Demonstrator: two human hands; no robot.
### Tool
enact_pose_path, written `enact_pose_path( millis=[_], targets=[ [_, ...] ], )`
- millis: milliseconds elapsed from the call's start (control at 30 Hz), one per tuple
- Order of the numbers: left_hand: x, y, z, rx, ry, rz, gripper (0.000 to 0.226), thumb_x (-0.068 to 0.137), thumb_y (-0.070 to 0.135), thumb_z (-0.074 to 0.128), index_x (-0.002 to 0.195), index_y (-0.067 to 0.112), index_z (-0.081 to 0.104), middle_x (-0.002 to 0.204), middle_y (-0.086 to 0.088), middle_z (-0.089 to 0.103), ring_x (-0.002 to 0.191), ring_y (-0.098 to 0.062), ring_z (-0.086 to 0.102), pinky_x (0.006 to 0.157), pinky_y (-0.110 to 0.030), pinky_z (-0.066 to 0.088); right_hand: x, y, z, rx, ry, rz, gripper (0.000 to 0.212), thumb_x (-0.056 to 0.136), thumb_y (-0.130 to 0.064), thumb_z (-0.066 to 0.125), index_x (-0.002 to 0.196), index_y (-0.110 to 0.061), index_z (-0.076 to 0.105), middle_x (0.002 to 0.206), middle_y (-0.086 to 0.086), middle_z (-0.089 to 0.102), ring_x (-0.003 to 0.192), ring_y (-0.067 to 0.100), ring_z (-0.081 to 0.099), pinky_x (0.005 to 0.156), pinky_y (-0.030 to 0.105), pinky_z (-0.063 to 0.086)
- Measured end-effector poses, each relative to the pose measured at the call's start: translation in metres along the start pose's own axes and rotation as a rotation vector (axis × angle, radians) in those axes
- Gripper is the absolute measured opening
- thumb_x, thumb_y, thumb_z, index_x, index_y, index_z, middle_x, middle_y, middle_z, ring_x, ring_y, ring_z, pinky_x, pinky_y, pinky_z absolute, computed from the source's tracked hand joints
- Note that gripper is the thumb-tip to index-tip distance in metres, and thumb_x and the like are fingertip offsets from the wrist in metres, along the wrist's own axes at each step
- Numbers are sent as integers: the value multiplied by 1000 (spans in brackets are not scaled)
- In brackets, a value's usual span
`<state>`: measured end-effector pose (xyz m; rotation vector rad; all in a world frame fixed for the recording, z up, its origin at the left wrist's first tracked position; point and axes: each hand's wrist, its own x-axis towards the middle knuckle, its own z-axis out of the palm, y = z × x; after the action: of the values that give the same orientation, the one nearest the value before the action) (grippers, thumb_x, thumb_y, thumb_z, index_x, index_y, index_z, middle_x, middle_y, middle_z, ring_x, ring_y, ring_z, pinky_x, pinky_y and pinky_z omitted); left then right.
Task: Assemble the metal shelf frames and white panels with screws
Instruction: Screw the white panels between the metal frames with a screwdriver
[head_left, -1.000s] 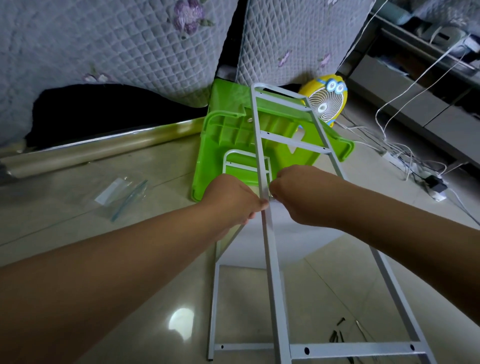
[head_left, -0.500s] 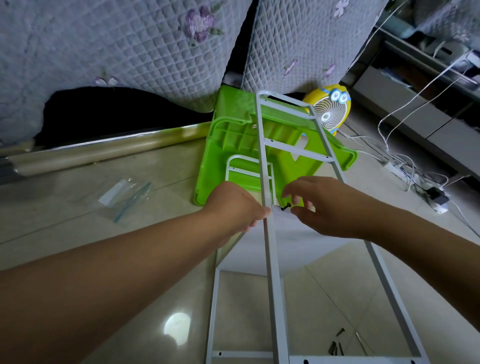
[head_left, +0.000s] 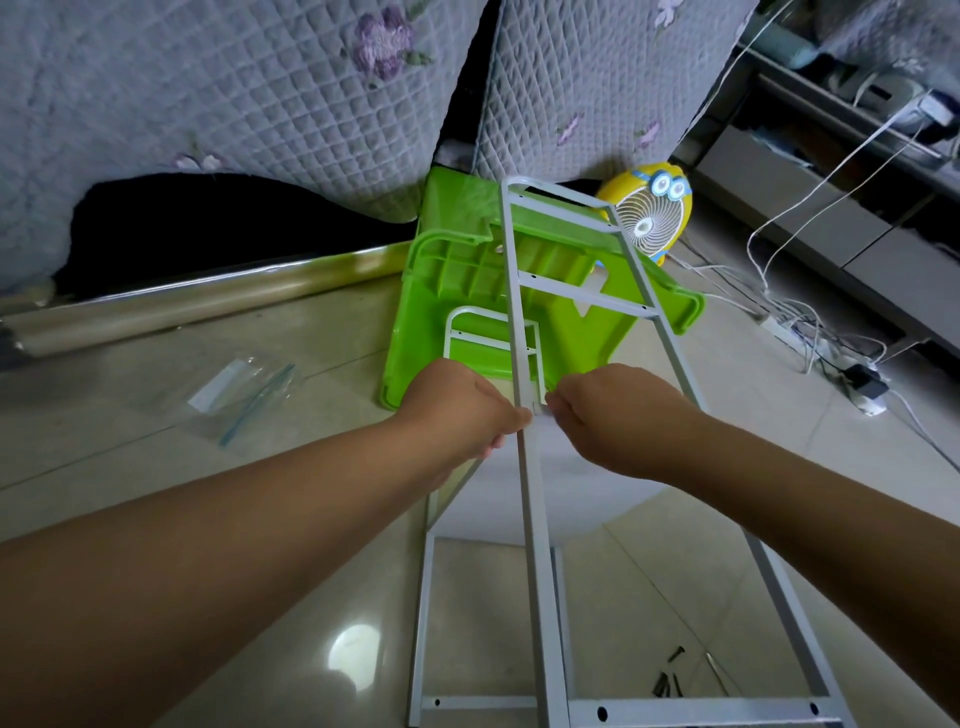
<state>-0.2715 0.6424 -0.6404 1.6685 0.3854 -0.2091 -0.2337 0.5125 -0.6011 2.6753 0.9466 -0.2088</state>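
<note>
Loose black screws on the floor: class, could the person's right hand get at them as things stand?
Probably yes. The loose black screws lie uncovered on the floor between two rails of the metal frame. The right hand would first have to leave the rail.

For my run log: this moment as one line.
left hand: holds grey metal frame upright | right hand: curled against same upright, contents hidden | white panel: behind upright | black screws: loose on floor

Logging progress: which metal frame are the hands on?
The nearer frame: left hand and right hand meet at its left upright; the other frame lies beyond it.
</note>
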Motion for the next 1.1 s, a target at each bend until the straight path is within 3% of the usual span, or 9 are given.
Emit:
enact_pose_path(
  millis=[100, 167, 267, 333, 433, 667, 800, 933, 1100],
  targets=[
    [0, 0, 0, 0, 2, -4, 22, 78, 10, 71, 81, -12, 69, 82, -29, 67, 68, -27, 57, 85, -45, 54, -1, 3, -5, 86, -25, 38, 41, 100, -34, 26, 64, -16, 35, 63, 1, 39, 73, 26, 44, 64, 29, 33],
    [1, -1, 0, -3, -6, -12, 22, 79, 11, 71, 82, -11, 69, 77, -24, 65, 69, -26, 57, 86, -45, 53, -6, 13, -9, 121, 38, -13, 32, 97, -38, 32, 84, -15, 50, 75, 2, 49, 80, 26, 49, 67, 29, 36],
    [1, -1, 0, -4, -13, -17, 22, 79, 11, 71, 83, -11, 69, 74, -21, 64, 68, -27, 56, 85, -43, 54, -13, 29, -11, 197, 75, -127, 23, 92, -28, 50, 111, -16, 56, 91, -5, 47, 80, 14, 49, 71, 21, 36],
    [1, -2, -1, -16, -18, -16, 19, 78, 11, 72, 78, -8, 70, 68, -18, 62, 65, -26, 56, 80, -41, 54, -13, 31, -5, 183, 138, -228, 16, 88, -18, 57, 101, -10, 65, 87, 1, 56, 73, 20, 58, 65, 20, 40],
    [1, -2, -1, -15, -24, -11, 20, 77, 12, 73, 77, -8, 70, 66, -16, 61, 63, -25, 55, 77, -38, 55, -12, 32, 7, 150, 188, -266, 20, 78, -25, 57, 80, -7, 66, 73, 7, 61, 57, 24, 61, 49, 24, 46],
    [0, -1, -2, -6, -15, -15, 22, 78, 11, 72, 81, -10, 69, 71, -19, 62, 68, -26, 57, 84, -44, 54, -4, 27, 3, 135, 241, -379, 16, 77, -16, 56, 80, -6, 69, 73, 9, 61, 56, 29, 61, 44, 34, 51],
    [0, -1, -2, -2, -12, -8, 23, 78, 11, 73, 81, -11, 68, 72, -20, 62, 68, -26, 56, 84, -46, 54, 3, 24, 5, 37, 296, -374, 35, 87, -29, 41, 69, -6, 61, 66, 9, 55, 51, 30, 56, 40, 30, 45],
    [1, -1, -1, -13, -9, -4, 23, 78, 11, 72, 81, -12, 68, 73, -21, 63, 67, -26, 56, 84, -45, 54, 7, 11, 7, 41, 82, -93, 39, 99, -32, 30, 87, -7, 57, 81, 9, 55, 82, 30, 56, 65, 31, 38],
    [3, -5, -2, -27, -14, 1, 23, 78, 11, 72, 80, -11, 68, 73, -22, 63, 67, -25, 55, 84, -46, 54, 11, 19, -9, 256, -155, -4, 43, 99, -34, 33, 64, -14, 49, 62, -3, 49, 65, 14, 48, 67, 27, 33]
  ],
)
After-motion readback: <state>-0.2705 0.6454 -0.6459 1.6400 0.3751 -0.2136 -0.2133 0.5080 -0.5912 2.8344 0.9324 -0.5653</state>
